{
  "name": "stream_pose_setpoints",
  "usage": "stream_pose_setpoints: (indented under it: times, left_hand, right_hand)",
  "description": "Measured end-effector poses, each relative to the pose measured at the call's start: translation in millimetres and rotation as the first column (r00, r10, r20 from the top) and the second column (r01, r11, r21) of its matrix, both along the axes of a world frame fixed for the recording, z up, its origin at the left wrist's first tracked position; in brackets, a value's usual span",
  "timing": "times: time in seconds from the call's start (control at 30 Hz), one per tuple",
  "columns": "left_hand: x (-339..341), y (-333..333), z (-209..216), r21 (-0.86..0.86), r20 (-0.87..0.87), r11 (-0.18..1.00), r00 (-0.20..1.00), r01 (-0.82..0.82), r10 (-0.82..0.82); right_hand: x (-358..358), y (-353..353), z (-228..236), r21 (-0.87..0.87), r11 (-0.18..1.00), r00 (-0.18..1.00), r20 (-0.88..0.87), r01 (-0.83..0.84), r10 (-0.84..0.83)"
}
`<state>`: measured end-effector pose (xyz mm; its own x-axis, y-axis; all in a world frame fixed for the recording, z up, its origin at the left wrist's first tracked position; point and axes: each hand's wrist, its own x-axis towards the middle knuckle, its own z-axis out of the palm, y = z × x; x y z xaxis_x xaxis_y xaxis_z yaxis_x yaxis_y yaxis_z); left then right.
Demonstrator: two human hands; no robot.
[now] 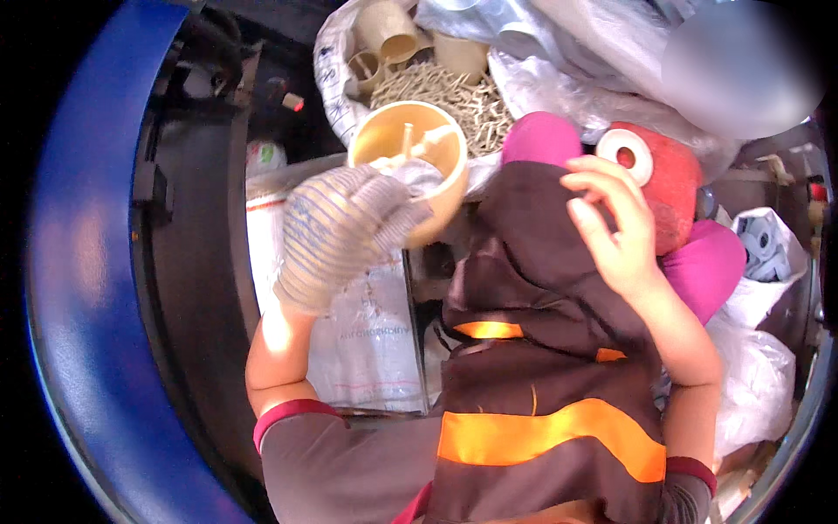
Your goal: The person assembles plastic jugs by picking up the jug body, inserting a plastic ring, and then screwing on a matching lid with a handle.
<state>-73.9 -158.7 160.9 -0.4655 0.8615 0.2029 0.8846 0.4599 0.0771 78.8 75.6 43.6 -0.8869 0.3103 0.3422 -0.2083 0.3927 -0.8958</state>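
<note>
My left hand [345, 223], in a striped knit glove, is closed on the near rim of a round cream plastic cup [449, 205]. Some of its fingers pass over the rim, and the cup leans toward me. A pale upright peg-like part [408, 140] and other cream bits show inside the cup; the glove hides the rest. My bare right hand [615, 223] hovers above my lap with its fingers loosely bent and apart. I see nothing in it. Close by is a white ring [625, 157] on a rounded red object [676, 196].
Beyond the cup, an open sack [332, 65] holds many small beige sticks [436, 92] and several cream cups [387, 33]. Clear plastic bags lie at the back right. A white bag of grey parts [764, 249] stands at right; a blue curved panel [96, 262] runs along the left.
</note>
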Motion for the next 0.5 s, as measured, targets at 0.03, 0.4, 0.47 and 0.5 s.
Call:
stream_pose_setpoints:
  times: [0.03,0.4,0.47,0.5]
  left_hand:
    - [8,13,6,-0.006,0.013,0.998,0.998,0.064,-0.064]
    - [26,105,-11,0.242,0.583,0.860,0.640,0.450,-0.500]
    - [36,102,-33,0.139,0.459,0.808,0.686,0.573,-0.565]
    - [48,100,-47,0.091,0.460,0.791,0.679,0.605,-0.572]
  right_hand:
    - [0,1,12,0.130,0.991,1.000,-0.027,0.001,0.003]
    - [51,45,32,-0.021,0.984,0.982,-0.059,-0.179,0.177]
    - [62,32,23,-0.020,0.990,0.986,0.087,-0.142,0.143]
    - [65,26,18,0.025,0.992,0.986,0.115,-0.124,0.121]
